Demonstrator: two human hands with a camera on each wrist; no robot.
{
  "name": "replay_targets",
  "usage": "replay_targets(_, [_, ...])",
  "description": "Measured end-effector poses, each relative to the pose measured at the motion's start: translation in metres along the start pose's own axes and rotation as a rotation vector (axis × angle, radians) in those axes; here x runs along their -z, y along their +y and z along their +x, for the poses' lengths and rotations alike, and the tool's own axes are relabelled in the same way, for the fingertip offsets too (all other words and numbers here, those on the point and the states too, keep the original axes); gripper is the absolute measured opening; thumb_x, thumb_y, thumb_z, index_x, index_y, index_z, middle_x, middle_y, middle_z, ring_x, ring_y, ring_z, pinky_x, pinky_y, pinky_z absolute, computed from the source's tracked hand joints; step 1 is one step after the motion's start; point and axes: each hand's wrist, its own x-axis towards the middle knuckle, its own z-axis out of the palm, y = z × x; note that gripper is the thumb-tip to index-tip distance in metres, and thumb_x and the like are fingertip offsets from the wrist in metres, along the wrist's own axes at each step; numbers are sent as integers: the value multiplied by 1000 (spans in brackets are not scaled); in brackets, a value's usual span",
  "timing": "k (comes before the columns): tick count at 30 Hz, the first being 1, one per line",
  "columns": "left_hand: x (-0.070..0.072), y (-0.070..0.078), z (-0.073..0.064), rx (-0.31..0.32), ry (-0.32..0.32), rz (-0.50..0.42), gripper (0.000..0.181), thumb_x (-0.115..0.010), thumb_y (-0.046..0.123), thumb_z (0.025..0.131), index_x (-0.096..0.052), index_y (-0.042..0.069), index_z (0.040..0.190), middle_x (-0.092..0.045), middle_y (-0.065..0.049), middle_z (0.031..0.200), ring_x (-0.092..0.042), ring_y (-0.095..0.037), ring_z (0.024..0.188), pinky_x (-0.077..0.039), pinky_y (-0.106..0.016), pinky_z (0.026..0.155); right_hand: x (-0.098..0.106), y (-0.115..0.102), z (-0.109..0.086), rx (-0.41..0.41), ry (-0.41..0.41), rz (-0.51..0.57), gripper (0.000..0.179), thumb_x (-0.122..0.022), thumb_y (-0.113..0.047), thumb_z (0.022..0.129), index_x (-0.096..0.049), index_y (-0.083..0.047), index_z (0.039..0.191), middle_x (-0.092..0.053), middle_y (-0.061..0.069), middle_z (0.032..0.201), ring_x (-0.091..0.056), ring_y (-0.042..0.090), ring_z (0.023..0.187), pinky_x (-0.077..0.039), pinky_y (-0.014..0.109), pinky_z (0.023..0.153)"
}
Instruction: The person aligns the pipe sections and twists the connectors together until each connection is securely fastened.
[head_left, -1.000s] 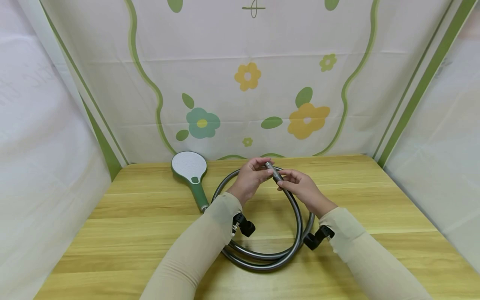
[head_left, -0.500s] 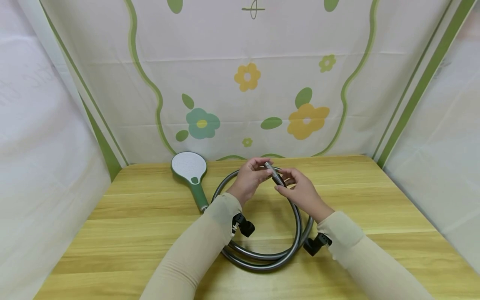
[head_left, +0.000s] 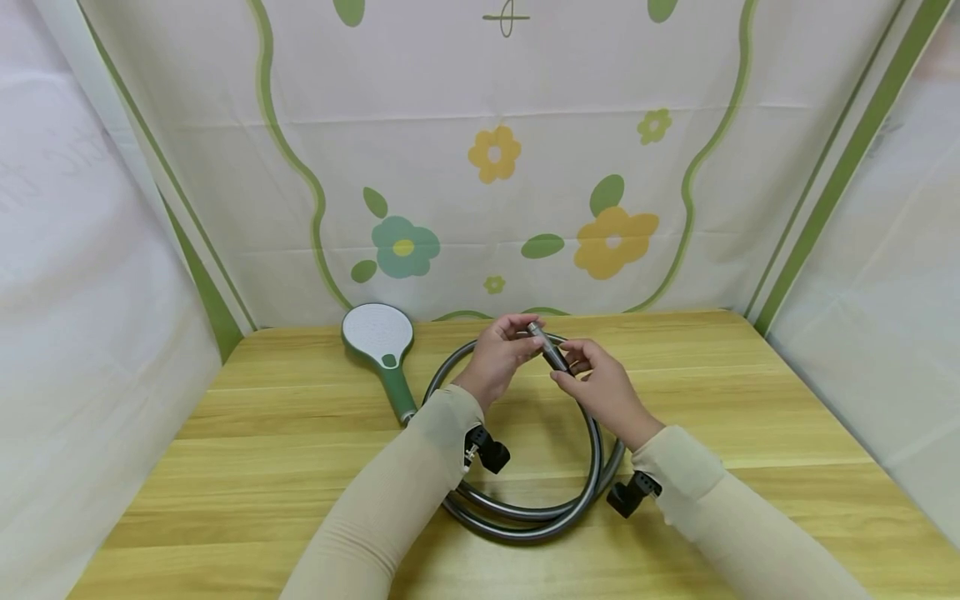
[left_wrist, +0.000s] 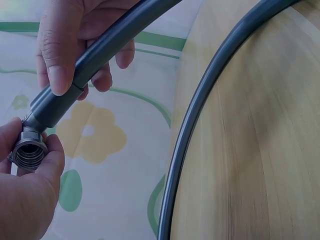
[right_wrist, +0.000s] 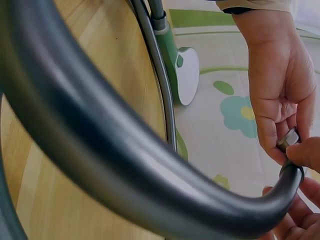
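Note:
A grey shower hose (head_left: 525,537) lies coiled on the table, with one end raised off it. At that end is a metal nut (left_wrist: 31,137) with threads inside; my left hand (head_left: 495,360) pinches it between thumb and fingers. Just behind the nut, my right hand (head_left: 609,390) holds the dark end sleeve (left_wrist: 55,105) of the hose, thumb on one side and fingers on the other. A green handheld shower head (head_left: 378,333) with a white face lies left of the coil. Its handle end meets the hose near my left sleeve, which partly hides the joint.
The wooden table (head_left: 247,467) carries all of this. A white cloth backdrop (head_left: 495,75) with printed flowers rises behind its back edge, and white cloths hang on both sides. Black wrist mounts (head_left: 630,494) sit on my sleeves.
My right hand has shifted its grip slightly on the hose end, its wrist drawn a little left and down. The left hand stays on the nut, and the shower head has not moved.

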Motion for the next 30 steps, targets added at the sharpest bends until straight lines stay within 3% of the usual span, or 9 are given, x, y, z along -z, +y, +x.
replay_targets(8, [0,-2,2,2,0,-3,36,-59,-10,90,-56,-1,125,-53,-19,134,-57,-27,113,-49,-36,98,-2,0,1,-13,-8,17,38,-70,-11,89,-57,-2,124,-63,14,103,-61,26,93,-55,40,77])
replay_targets(14, [0,-2,2,2,10,8,36,-59,-10,90,-57,0,125,-58,-12,125,-60,-20,106,-50,-35,97,-3,0,3,-10,14,17,33,-70,-11,89,-61,-2,120,-65,13,102,-61,25,93,-54,41,81])
replay_targets(25, [1,-5,3,-8,-17,30,39,-58,-9,91,-54,-2,129,-53,-20,133,-47,-39,126,-48,-36,99,-5,-1,2,6,53,51,29,-70,-8,88,-65,-1,116,-67,13,98,-62,24,89,-53,38,79])
replay_targets(30, [1,-4,2,-7,-22,37,39,-58,-9,92,-53,-2,130,-51,-22,136,-48,-39,126,-48,-36,99,-5,-2,2,7,58,75,29,-71,-7,88,-65,0,115,-67,13,96,-62,23,85,-53,30,74])
